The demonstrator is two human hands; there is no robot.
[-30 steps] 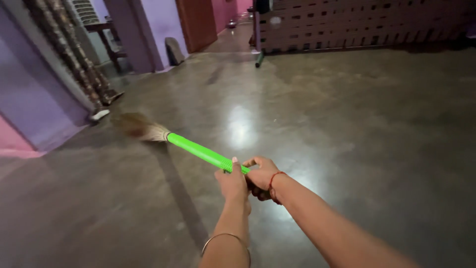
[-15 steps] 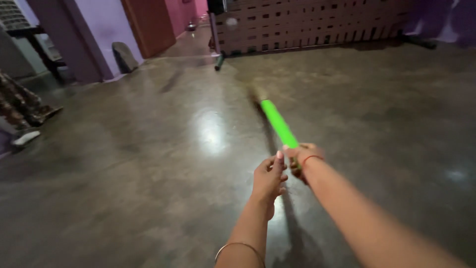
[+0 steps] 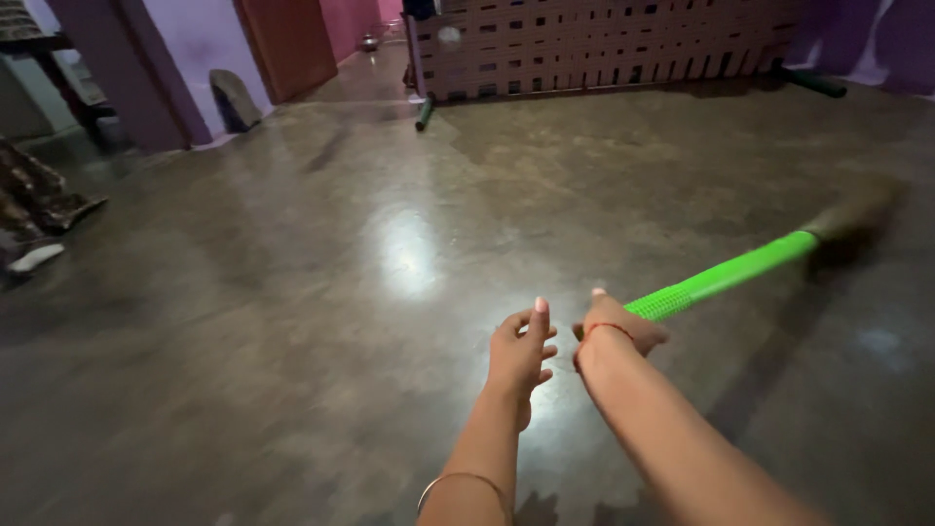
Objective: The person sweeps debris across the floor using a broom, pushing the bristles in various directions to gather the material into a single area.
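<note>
My right hand (image 3: 619,329) is shut on the near end of a broom's bright green ribbed handle (image 3: 726,276). The handle runs up and to the right, low over the polished floor. The straw broom head (image 3: 859,212) is a brown blur at the far right. A red thread circles my right wrist. My left hand (image 3: 522,353) hovers just left of the right hand, off the handle, holding nothing, with its fingers loosely curled and the thumb raised. A thin metal bangle sits on my left forearm.
A woven lattice cot (image 3: 604,49) with green legs (image 3: 424,112) stands along the back. A flat grey stone (image 3: 234,95) leans against the purple wall beside a brown door (image 3: 287,44). Patterned cloth (image 3: 34,195) lies at the left edge. The brown floor (image 3: 292,321) shines.
The broom has swung from the left side across to the far right. My left hand has come off the handle; only the right hand grips it. The view has turned right.
</note>
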